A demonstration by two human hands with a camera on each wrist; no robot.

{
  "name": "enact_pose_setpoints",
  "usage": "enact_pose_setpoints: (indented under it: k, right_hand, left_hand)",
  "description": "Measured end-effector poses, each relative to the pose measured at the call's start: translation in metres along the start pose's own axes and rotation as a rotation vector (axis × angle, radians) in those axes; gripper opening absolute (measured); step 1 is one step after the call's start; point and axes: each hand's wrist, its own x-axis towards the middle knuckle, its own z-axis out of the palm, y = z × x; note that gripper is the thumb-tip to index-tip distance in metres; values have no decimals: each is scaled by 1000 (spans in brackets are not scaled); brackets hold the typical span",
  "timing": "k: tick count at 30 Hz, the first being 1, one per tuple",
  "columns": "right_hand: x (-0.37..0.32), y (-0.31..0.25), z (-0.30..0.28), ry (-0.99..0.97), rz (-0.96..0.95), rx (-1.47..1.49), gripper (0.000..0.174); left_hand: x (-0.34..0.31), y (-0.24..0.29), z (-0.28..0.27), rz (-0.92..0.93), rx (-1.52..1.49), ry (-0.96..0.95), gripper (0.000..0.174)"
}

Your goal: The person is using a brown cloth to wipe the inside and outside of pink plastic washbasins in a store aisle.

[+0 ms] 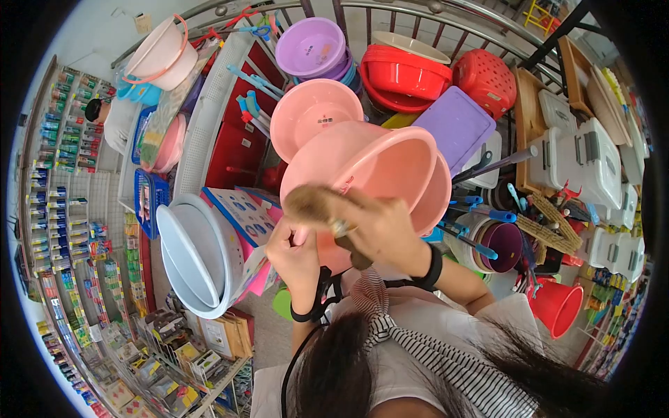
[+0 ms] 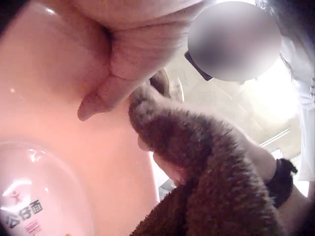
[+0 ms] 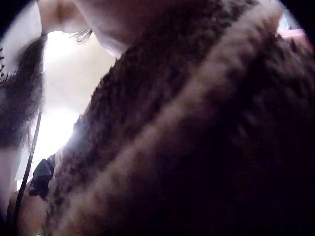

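Note:
A pink plastic basin (image 1: pixel 324 164) is held tilted in front of the chest, with more pink basins around it. At its near rim, my left hand (image 1: pixel 291 261) grips the edge; the thumb (image 2: pixel 96 105) lies along the pink wall in the left wrist view. My right hand (image 1: pixel 383 233) holds a fuzzy brown cloth (image 1: pixel 311 203) against the near side of the basin. The cloth (image 3: pixel 162 128) fills most of the right wrist view and hides the right fingers there. Dark printing (image 2: pixel 23 214) shows on a pink surface in the left wrist view.
Pale blue tubs (image 1: pixel 198 258) stand at the left, beside a boxed item (image 1: pixel 240 216). Purple basins (image 1: pixel 311 47) and red basins (image 1: pixel 408 73) are stacked behind. A purple lid (image 1: pixel 453 129), mop handles (image 1: pixel 498 164) and white storage boxes (image 1: pixel 585 164) crowd the right.

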Motion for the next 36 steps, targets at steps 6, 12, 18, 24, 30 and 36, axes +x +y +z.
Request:
enact_pose_setpoints:
  k: [6, 12, 18, 24, 30, 36]
  right_hand:
    - [11, 55, -31, 257, 250, -169, 41]
    - [8, 8, 0, 72, -60, -23, 50]
    - [4, 27, -11, 119, 72, -102, 51]
    - [8, 79, -47, 301, 172, -194, 46]
    - [4, 82, -38, 133, 323, 143, 50]
    - [2, 59, -29, 151, 273, 127, 44]
  left_hand:
    - [10, 4, -7, -91, -59, -2, 23]
    - [14, -7, 0, -39, -122, -37, 24]
    - [17, -7, -12, -24, -173, -104, 25]
    - [18, -16, -32, -96, -165, -103, 22]
    - [23, -31, -40, 6, -123, -123, 22]
    - [26, -15, -28, 89, 231, -12, 20]
